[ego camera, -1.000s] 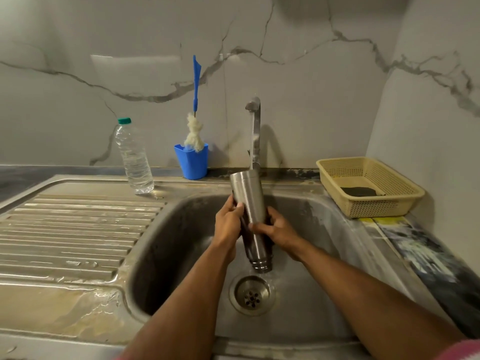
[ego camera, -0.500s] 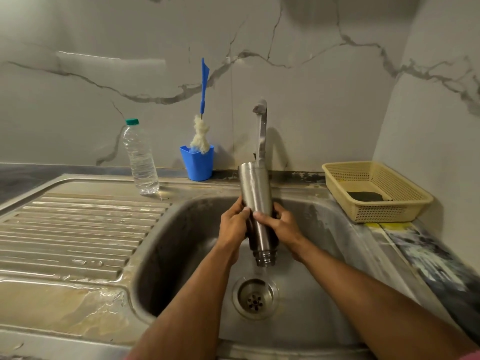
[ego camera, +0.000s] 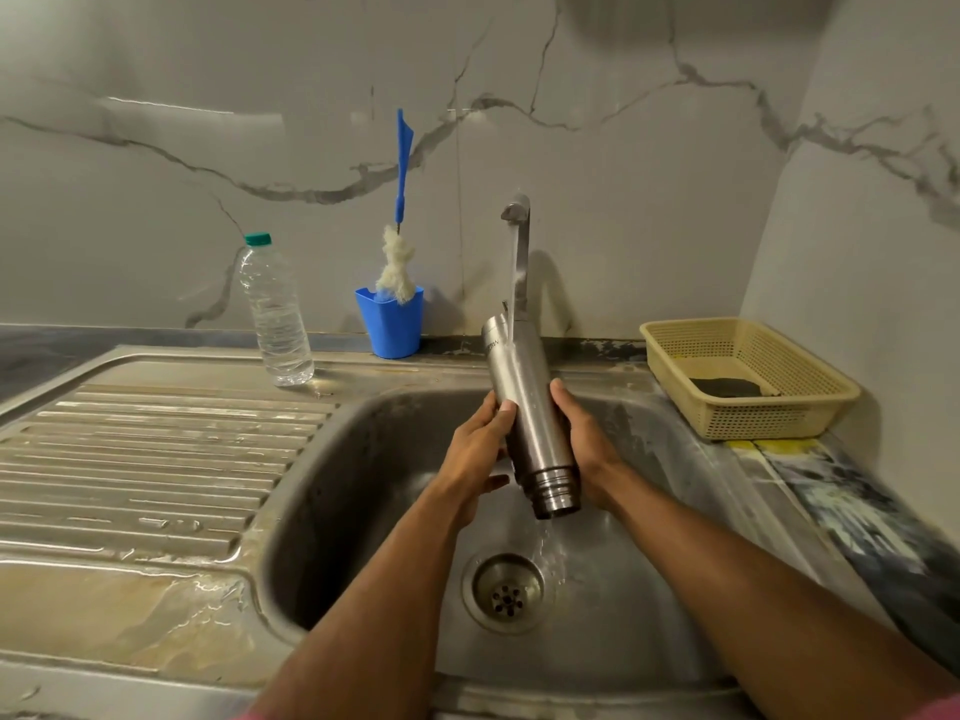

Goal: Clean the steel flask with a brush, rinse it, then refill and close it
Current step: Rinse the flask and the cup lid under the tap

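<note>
Starting at the far left, ribbed draining board point(ego camera: 156, 459), wet in patches. Next along, on the tabletop by the wall, a clear plastic bottle point(ego camera: 275, 314) with a green cap, then a blue cup point(ego camera: 389, 324) holding the brush point(ego camera: 397, 252), bristles down and handle upright, well apart from either hand.

Over the sink point(ego camera: 363, 485), left hand point(ego camera: 478, 449) grips the flask point(ego camera: 524, 407) from its left side, thumb laid on the front of the body, fingers partly tucked behind; how tightly curled, cannot tell. Flask held upside down between both hands and above the drain point(ego camera: 506, 595): long axis nearly vertical, base leaning up and away under the tap point(ego camera: 519, 241), threaded mouth pointing down toward the camera. Stream strikes near the base; water falls from around the mouth toward the drain. Right hand point(ego camera: 587, 444) wraps the flask from the right, thumb high on the body, fingers hidden behind.

Probably the rinsing step. Refilling calls for turning that long axis end over end, mouth up under the stream; both hands equally close, either able to make the turn.

Farthest right, a cream basket point(ego camera: 753, 407) with something dark inside. No lid seen.
</note>
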